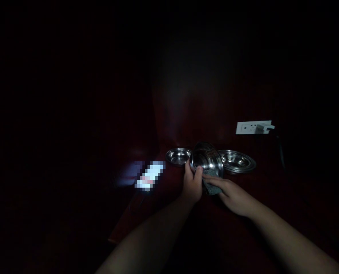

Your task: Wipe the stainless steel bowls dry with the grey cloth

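Observation:
The scene is very dark. My left hand (192, 183) grips the rim of a steel bowl (207, 159), tilted up on its edge with its inside facing me. My right hand (231, 195) presses a grey cloth (211, 185) against the bowl's lower edge, fingers closed over the cloth. Both hands are above a dark reddish table (169, 205).
A small steel dish (177, 156) lies left of the held bowl and a wider steel plate (238, 161) lies right of it. A lit phone screen (150, 176) glows on the table's left. A white wall socket (253, 127) with a plug and dark cable is at the back right.

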The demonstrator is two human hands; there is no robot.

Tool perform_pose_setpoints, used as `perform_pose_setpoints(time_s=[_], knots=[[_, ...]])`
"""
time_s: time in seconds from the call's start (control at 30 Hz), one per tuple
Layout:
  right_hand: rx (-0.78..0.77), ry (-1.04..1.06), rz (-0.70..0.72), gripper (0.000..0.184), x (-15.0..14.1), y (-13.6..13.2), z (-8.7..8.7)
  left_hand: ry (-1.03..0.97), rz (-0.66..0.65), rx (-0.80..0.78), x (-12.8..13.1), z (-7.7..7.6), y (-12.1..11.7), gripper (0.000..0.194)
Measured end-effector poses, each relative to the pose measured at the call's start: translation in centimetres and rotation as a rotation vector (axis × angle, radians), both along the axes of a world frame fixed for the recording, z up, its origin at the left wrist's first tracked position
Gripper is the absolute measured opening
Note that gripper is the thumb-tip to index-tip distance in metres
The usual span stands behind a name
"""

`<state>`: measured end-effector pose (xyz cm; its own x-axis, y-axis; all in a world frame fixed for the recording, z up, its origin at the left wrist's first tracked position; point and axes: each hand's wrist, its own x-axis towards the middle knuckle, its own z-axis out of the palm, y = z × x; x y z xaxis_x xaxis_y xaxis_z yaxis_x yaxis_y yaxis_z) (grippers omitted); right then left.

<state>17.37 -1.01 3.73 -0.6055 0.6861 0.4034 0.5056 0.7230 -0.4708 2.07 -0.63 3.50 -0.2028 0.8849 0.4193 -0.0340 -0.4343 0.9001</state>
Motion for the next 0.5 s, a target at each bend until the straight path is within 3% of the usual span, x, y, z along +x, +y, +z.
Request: perform_pose_setpoints(time_s=[0.2, 0.5], knots=[[0.010, 0.027, 0.008, 0.057, 0.13, -0.17, 0.38, -0.002, 0.046, 0.004, -0.01, -0.09, -0.01, 0.047], [0.081, -0.050, -0.142, 0.058, -0.26, -0.23, 0.43, -0.082, 0.038, 0.020, -0.02, -0.53, 0.61, 0.042]])
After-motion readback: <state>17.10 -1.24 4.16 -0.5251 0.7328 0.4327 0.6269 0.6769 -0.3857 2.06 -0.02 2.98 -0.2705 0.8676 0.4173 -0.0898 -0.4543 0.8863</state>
